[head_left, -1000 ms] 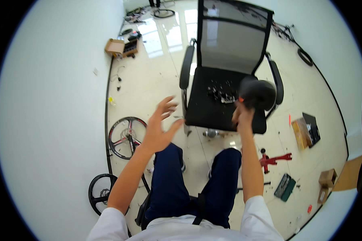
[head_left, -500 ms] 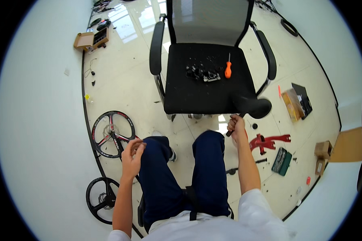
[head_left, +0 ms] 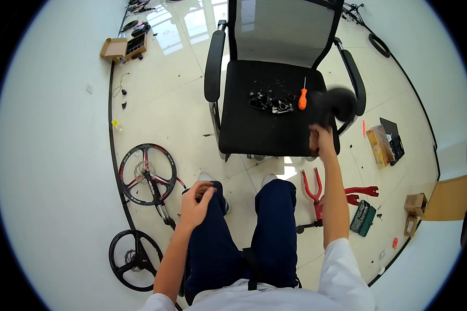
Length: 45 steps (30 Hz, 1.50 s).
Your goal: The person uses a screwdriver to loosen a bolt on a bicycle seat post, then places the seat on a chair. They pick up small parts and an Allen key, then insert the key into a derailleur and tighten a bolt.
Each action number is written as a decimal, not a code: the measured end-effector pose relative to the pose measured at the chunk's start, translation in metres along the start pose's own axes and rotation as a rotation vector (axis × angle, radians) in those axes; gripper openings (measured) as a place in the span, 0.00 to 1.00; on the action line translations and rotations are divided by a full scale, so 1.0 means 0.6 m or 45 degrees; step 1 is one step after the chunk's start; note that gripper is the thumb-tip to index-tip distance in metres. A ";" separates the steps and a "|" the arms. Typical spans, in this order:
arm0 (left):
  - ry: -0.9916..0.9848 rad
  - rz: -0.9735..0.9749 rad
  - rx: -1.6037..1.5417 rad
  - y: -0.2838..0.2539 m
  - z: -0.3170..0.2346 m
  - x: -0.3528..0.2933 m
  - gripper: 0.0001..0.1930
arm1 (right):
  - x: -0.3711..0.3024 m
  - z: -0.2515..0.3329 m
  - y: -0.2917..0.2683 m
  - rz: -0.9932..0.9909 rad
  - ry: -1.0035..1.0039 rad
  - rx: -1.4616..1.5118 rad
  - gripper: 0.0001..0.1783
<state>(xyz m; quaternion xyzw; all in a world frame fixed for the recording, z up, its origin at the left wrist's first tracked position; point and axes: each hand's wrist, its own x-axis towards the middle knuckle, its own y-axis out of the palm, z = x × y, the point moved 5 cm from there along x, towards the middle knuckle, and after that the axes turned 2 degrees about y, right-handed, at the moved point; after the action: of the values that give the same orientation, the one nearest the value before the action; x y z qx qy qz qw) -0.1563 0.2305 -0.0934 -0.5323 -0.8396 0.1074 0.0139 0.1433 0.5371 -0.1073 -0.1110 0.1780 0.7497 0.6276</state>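
My right hand (head_left: 320, 139) is closed around the post of a black bicycle saddle (head_left: 342, 105), which is smeared by motion. I hold it over the right front part of the black chair's seat (head_left: 254, 136). An orange-handled screwdriver (head_left: 302, 99) lies on the seat just left of the saddle. Beside it is a cluster of small black and silver metal parts (head_left: 272, 102). My left hand (head_left: 197, 201) hovers at my left knee, its fingers loosely bent and the thumb apart; nothing shows in it.
Left on the floor are a wheel with red-and-black spokes (head_left: 167, 165) and a black wheel (head_left: 120, 269). Red frame parts (head_left: 319, 207), a green case (head_left: 363, 217) and a yellow box (head_left: 378, 147) lie at right. An opened cardboard box (head_left: 114, 48) sits far left.
My right hand has lifted the saddle forward and up, from the seat's front edge to over the seat. My left hand has shifted right, and the view has moved slightly.
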 end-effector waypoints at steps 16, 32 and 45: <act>0.278 0.036 0.637 0.015 -0.031 0.011 0.14 | 0.240 0.039 0.128 -0.272 -0.454 -0.360 0.43; 0.017 0.093 -0.078 0.101 -0.020 0.077 0.27 | -0.073 0.031 0.178 0.757 -0.132 1.448 0.50; -0.137 0.222 -0.323 0.253 -0.022 0.198 0.36 | -0.087 -0.087 0.237 0.510 -0.115 0.416 0.37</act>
<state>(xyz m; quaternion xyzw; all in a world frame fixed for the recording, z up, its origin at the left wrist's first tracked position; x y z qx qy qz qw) -0.0706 0.4014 -0.1207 -0.5942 -0.7965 0.0296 -0.1080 0.0109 0.4478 -0.1165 0.0628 0.2870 0.8245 0.4836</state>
